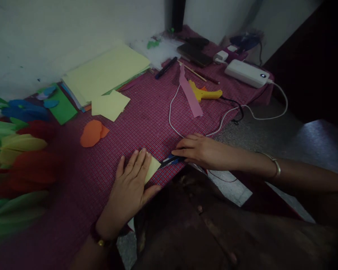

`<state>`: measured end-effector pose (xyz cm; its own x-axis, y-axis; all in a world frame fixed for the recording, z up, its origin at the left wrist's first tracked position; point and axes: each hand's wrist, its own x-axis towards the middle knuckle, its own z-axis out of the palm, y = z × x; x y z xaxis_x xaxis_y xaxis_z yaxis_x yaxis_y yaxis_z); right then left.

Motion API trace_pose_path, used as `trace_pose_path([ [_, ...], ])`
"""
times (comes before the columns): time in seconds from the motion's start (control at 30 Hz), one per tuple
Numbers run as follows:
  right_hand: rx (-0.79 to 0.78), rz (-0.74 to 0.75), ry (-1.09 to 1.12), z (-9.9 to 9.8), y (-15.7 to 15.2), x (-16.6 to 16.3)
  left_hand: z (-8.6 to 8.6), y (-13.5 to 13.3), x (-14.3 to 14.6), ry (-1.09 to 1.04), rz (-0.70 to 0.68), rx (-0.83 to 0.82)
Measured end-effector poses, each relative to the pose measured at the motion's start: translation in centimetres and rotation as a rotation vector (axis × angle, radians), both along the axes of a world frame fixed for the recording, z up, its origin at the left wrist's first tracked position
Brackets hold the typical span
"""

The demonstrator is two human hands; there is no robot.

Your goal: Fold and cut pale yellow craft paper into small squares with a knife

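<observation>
My left hand (131, 180) lies flat, fingers stretched out, over a small pale yellow piece of paper (152, 168) near the table's front edge. Most of that paper is hidden under the palm and fingers. Just to its right, my right hand (198, 150) closes over the blue and black handles of a pair of scissors (171, 160); the blades point left and meet the paper's corner. The scissors rest low against the cloth, and my fingers cover part of the handles.
Pale yellow sheets (109, 71) are stacked by the wall, with cut yellow paper (109, 105) and orange paper shapes (92, 134) nearer. A yellow glue gun (210, 93), a pink strip (192, 93) and a white power bank (246, 73) with trailing cables stand right. Paper flowers (19, 150) crowd the left.
</observation>
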<state>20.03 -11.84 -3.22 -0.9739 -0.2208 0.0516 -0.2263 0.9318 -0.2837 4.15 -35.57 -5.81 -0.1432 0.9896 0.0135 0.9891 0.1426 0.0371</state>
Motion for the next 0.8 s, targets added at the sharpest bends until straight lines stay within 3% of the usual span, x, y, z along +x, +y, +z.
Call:
trace_pose_path([
  [0.2, 0.024, -0.005, 0.038, -0.1, -1.7, -0.8, -0.3, 0.0, -0.2, -0.005, -0.017, 0.006],
  [0.43, -0.081, 0.009, 0.017, 0.0, -2.1, 0.5, -0.1, -0.1, 0.0, -0.077, 0.004, -0.008],
  [0.6, -0.103, -0.019, 0.007, 0.3, -2.4, 0.8, 0.8, -0.3, -2.5, -0.249, 0.002, -0.012],
  [0.8, -0.101, -0.026, -0.017, 0.3, -2.4, 0.8, 0.0, 0.4, -4.8, -0.029, 0.161, 0.007],
])
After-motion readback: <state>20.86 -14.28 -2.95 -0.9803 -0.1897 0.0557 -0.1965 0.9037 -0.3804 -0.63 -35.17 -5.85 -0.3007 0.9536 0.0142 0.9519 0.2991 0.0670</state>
